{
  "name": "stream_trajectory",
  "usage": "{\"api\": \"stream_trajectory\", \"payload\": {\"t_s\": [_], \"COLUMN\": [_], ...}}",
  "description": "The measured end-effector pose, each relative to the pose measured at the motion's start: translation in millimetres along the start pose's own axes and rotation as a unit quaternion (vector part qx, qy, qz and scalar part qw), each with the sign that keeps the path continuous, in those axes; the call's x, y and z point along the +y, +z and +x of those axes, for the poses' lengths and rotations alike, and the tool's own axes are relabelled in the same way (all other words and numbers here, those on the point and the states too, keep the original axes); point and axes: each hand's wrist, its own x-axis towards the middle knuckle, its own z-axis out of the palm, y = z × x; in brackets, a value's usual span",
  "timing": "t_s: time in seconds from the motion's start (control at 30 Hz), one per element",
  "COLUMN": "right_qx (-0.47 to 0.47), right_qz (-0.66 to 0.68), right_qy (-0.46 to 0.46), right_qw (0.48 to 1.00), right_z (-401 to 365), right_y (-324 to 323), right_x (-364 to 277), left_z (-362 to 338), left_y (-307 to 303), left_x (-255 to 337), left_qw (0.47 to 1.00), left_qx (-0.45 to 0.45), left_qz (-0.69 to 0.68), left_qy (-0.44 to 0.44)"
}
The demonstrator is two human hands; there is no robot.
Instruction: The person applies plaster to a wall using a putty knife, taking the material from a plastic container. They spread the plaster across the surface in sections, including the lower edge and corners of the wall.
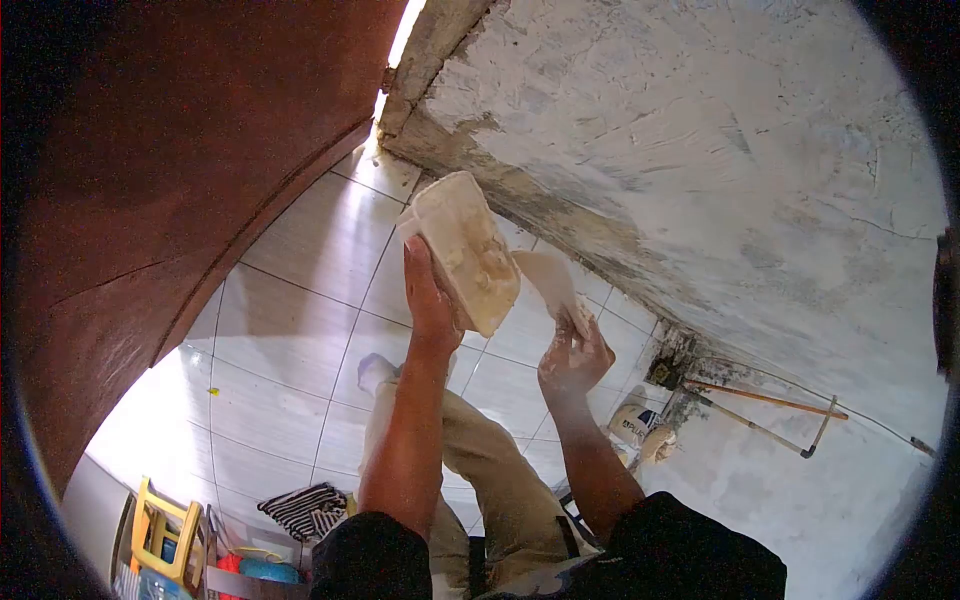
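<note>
My left hand (432,298) grips a pale rectangular container (470,250) from its left side and underneath. The container is tilted, and whitish paste is smeared over it. To the right, my right hand (576,360) pinches a thin, pale scraper-like blade (547,276), slightly blurred. The blade's upper end is close to the container's right edge; whether they touch is hard to tell. Both hands are above the tiled floor (290,350), beside a wall with rough white plaster (700,150).
A reddish-brown door (180,150) stands at the left. Lower left are a yellow stool (165,530) and a striped cloth (305,510). At the right, a bag (633,424) lies by the wall, near a pipe (750,418) and an orange-brown rod (770,396).
</note>
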Motion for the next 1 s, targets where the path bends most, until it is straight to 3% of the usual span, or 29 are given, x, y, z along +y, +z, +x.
{"api": "stream_trajectory", "payload": {"t_s": [0.1, 0.2, 0.5, 0.67, 0.87, 1.0], "right_qx": [0.015, -0.039, -0.096, -0.147, -0.203, -0.219], "right_qz": [-0.01, -0.063, -0.057, -0.097, -0.126, -0.146], "right_qy": [0.013, 0.09, 0.026, -0.019, 0.017, -0.006], "right_qw": [1.0, 0.993, 0.993, 0.984, 0.971, 0.965], "right_z": [-2, -2, 3, -1, 2, 5], "right_y": [1, 1, 10, 20, 21, 18], "right_x": [3, -2, 2, 1, 4, 21], "left_z": [2, 5, 9, 5, 4, 7], "left_y": [1, -7, -11, -8, -6, -2], "left_x": [0, -6, -12, -7, 1, 5], "left_qw": [0.999, 1.0, 1.0, 0.994, 0.993, 0.992], "left_qx": [0.004, 0.015, 0.005, 0.007, 0.006, 0.007], "left_qz": [-0.041, -0.006, 0.008, 0.098, 0.111, 0.113], "left_qy": [-0.009, -0.006, 0.011, 0.05, 0.034, 0.047]}}
